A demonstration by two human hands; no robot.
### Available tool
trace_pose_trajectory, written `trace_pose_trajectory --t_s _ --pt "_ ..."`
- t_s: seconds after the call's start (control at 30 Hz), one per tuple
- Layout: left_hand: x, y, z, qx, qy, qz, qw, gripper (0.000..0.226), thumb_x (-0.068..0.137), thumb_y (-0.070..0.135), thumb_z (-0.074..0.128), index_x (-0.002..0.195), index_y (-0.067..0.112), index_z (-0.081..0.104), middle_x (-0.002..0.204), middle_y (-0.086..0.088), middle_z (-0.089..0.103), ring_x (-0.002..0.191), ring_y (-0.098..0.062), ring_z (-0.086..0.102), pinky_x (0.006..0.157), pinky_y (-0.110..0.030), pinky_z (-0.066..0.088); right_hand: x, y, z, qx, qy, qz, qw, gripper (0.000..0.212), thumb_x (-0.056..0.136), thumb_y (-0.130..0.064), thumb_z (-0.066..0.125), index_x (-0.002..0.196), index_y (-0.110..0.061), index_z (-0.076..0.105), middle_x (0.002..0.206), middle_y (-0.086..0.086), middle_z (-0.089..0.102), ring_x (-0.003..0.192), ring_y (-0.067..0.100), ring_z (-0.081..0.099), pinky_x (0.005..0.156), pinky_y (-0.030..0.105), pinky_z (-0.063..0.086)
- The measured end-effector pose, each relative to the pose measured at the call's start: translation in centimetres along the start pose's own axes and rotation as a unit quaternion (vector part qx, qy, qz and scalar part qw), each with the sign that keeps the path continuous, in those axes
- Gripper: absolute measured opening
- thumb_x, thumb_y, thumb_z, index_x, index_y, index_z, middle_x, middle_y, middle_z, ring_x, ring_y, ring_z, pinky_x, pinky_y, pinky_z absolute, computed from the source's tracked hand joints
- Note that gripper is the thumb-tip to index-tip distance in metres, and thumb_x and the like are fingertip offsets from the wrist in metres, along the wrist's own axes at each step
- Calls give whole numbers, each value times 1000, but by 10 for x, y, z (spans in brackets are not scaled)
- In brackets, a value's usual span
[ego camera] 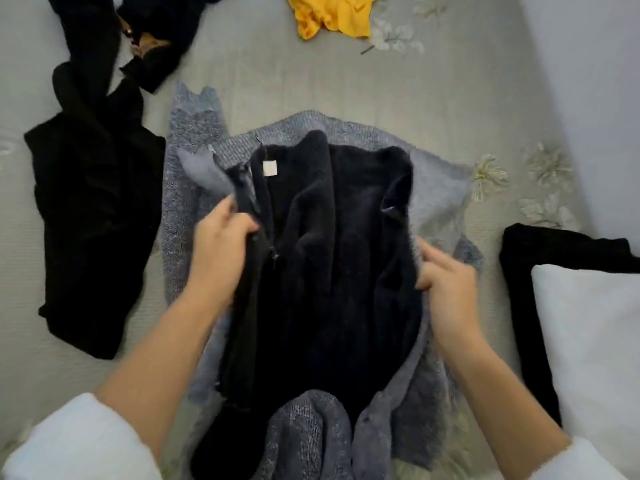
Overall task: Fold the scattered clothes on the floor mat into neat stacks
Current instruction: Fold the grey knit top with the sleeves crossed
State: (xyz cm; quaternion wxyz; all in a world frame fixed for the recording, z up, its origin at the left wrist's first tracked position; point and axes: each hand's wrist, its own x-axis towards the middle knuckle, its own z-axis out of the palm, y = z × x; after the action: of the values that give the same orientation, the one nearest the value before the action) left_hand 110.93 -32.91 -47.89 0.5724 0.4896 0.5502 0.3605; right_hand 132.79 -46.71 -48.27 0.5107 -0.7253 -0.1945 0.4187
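Note:
A grey knit cardigan (194,140) lies spread open on the pale floor mat (398,98), its dark fleecy lining (332,244) facing up with a small white label near the collar. My left hand (221,237) is shut on the left front edge of the cardigan, by the dark zipper strip. My right hand (446,275) pinches the right front edge where grey fabric meets the lining. Both forearms reach in from white sleeves at the bottom.
A crumpled black garment (93,216) lies to the left, another black one with a tan patch (138,32) at the top left. A yellow garment (332,15) is at the top. At the right lie a folded black piece (526,292) and a white pillow (595,327).

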Motion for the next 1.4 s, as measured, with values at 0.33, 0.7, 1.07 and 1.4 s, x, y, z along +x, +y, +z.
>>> trace_pose_trajectory --t_s 0.33,0.7,1.07,1.4 --pt "41 -52 31 386 -165 -64 905 39 94 27 52 133 21 51 98 2 59 83 -12 56 74 -27 42 68 15 17 -359 -149 10 921 39 93 -22 54 132 -19 53 84 -12 62 49 -4 53 45 10 37" --pt "164 -82 38 260 15 -209 943 46 90 32 63 125 5 50 122 -22 58 110 -39 56 92 -45 46 197 -7 46 -620 2 -70 781 51 93 -46 52 132 -13 50 127 12 43 122 30 40 95 46 43" --pt "188 -42 -7 339 260 7 904 41 94 27 53 131 11 45 120 -18 49 113 -31 45 96 -39 33 189 -33 88 -366 93 -319 869 41 96 -45 46 134 -31 53 124 -2 54 120 14 39 100 49 27" --pt "195 -72 52 600 -12 35 799 59 91 50 49 138 17 35 131 -12 48 121 -32 45 100 -51 33 227 3 62 -456 108 -128 874 47 91 -38 55 132 -19 48 135 7 47 127 26 36 104 51 24"
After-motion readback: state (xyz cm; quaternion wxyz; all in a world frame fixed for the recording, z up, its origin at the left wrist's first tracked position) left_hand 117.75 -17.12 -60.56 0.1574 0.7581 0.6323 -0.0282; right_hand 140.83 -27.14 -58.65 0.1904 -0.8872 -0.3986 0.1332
